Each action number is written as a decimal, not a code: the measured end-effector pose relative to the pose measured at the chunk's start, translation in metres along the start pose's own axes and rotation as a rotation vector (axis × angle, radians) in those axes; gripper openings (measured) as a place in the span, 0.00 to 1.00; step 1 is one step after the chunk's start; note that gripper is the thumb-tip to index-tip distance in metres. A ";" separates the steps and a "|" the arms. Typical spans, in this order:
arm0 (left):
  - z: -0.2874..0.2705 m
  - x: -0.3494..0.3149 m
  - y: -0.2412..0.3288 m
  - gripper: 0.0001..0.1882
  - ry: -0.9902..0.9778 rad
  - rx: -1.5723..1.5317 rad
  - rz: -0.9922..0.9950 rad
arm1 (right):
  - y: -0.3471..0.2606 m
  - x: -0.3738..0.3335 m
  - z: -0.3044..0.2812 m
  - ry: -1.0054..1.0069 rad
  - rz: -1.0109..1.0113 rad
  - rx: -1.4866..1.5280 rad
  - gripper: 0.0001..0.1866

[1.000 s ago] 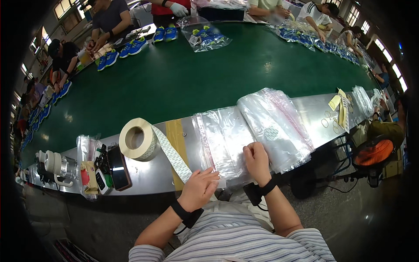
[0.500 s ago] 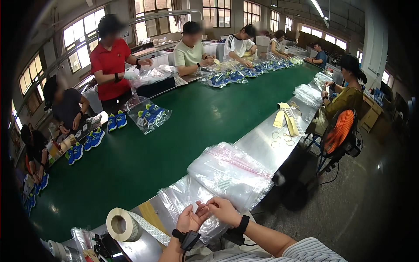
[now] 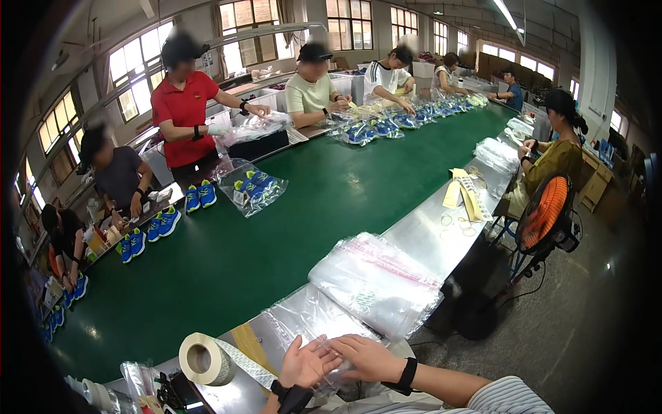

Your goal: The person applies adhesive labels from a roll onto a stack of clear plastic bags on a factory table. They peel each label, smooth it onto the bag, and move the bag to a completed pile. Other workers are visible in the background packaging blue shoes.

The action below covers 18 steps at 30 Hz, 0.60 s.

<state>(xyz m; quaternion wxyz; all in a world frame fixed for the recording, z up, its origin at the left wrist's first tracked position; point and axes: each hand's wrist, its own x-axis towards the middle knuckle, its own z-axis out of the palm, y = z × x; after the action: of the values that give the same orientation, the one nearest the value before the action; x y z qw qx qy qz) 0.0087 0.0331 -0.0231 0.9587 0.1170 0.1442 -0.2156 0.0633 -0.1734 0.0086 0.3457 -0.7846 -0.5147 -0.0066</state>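
Observation:
Low in the view, my left hand (image 3: 309,363) is palm up with its fingers spread, and nothing shows in the palm. My right hand (image 3: 364,357) lies palm down, fingers stretched out and fairly flat, its fingertips meeting the left fingers over a transparent plastic bag (image 3: 332,379). Part of that bag is hidden by the hands. Just beyond them another thin transparent bag (image 3: 303,314) is spread on the metal table edge. A thick stack of transparent bags (image 3: 376,283) with pink-striped edges lies ahead and to the right.
A roll of labels (image 3: 205,360) stands at left with its strip unrolled. A green conveyor belt (image 3: 227,276) runs beyond, with blue shoes (image 3: 162,224) and bagged shoes (image 3: 258,188). Yellow paper strips (image 3: 467,195), rubber bands and an orange fan (image 3: 545,212) are at right. Several people work around the belt.
The small white piece at my left hand no longer shows. My left palm has opened wider, and my right hand has gone from a pinch to flat over the bag. The view has shifted slightly.

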 end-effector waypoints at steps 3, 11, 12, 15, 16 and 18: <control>-0.002 -0.046 -0.002 0.36 -0.141 -0.042 -0.001 | 0.000 0.001 0.009 -0.029 0.019 -0.170 0.35; 0.012 -0.065 -0.022 0.25 0.351 0.467 0.180 | 0.019 0.012 0.024 0.088 0.190 0.048 0.14; 0.011 -0.060 -0.024 0.23 0.255 0.580 0.206 | 0.020 0.014 0.022 0.107 0.241 0.089 0.14; 0.006 -0.045 -0.023 0.24 0.264 0.550 0.284 | 0.022 0.025 0.009 0.119 0.563 0.563 0.20; 0.004 -0.043 -0.022 0.26 0.222 0.449 0.310 | 0.022 0.029 0.002 0.156 0.655 0.699 0.22; -0.001 -0.041 -0.019 0.29 0.299 0.355 0.303 | 0.025 0.031 -0.020 0.273 0.835 0.919 0.20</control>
<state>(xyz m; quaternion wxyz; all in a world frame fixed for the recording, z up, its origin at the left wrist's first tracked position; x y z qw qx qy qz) -0.0357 0.0321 -0.0137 0.9125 0.3338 0.2251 -0.0722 0.1052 -0.1653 0.0212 0.6830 -0.6830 -0.0668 0.2502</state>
